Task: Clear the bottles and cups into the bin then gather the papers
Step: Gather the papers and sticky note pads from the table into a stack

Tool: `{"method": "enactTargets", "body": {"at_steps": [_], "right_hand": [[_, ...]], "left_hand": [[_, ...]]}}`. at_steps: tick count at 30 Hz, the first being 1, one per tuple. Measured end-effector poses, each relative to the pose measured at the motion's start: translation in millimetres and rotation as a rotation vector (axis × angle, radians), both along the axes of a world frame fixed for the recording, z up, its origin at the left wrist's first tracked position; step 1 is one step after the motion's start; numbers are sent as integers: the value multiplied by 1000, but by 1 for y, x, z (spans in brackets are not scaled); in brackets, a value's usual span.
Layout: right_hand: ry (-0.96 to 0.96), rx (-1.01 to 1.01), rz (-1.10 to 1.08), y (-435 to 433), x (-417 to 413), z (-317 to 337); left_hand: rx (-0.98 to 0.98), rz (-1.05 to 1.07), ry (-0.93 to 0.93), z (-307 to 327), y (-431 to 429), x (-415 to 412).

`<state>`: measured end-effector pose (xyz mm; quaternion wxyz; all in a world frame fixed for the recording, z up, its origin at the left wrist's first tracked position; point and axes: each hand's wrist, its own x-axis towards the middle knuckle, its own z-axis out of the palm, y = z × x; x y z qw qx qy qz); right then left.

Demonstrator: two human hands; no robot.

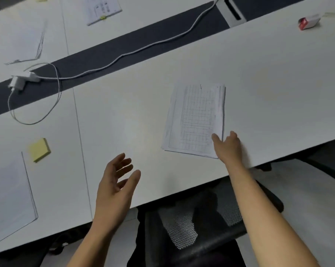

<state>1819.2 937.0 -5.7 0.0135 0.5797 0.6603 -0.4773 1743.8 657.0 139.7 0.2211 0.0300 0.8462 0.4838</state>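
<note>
- Your right hand (227, 145) is at the near right corner of the stack of papers (195, 116). The thumb lies on top of that corner, and the other fingers stretch fairly straight past the stack's right edge. Whether any finger is under the edge cannot be told from here.
- Your left hand (116, 178) hovers wide over the near part of the surface (278, 83), with the palm turned to the right and the fingers spread and a little bent. It holds nothing and is well apart from the stack, to its left.
- The stack lies flat on the white surface in front of you. Its top sheet is printed with a grid, and the sheets are slightly fanned at the edges.
- Past a seam to your left, a blank sheet (8, 199) lies at the near edge, with a yellow pad of sticky notes (39, 150) just beyond its far corner.
- Across a dark strip (105, 53), a printed sheet (103, 10) and a pale sheet (18, 39) lie on the far surface.
- A white cable (143, 46) runs along the strip to a white charger (22, 80) and loops beside it.
- A small red and white thing (309, 23) sits far off to the right, too blurred to name.
- A black mesh chair (201, 218) stands under the near edge, between your arms.
</note>
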Motion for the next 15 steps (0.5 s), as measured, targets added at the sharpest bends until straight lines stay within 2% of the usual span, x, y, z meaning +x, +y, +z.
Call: {"method": "enactTargets", "body": {"at_steps": [2,4,8,12,15], "right_hand": [[-148,71,-65,-17,-30,-24],[-184,124,-143,-36,-53,-31],[-184,29,-254,-73,-77,-32],[-319,-11,-261,-126,-87,-26],[-334,-52,-211,-179,-97,-16]], "left_hand": [[7,-9,-24,-10,-10,-15],[22,-13,-51,-16,-24,-31],[75,-23,-90,-15,-62,-71],[109,-76,-92,-6,-105,-114],[114,-93,-56,4,-137,-145]]}}
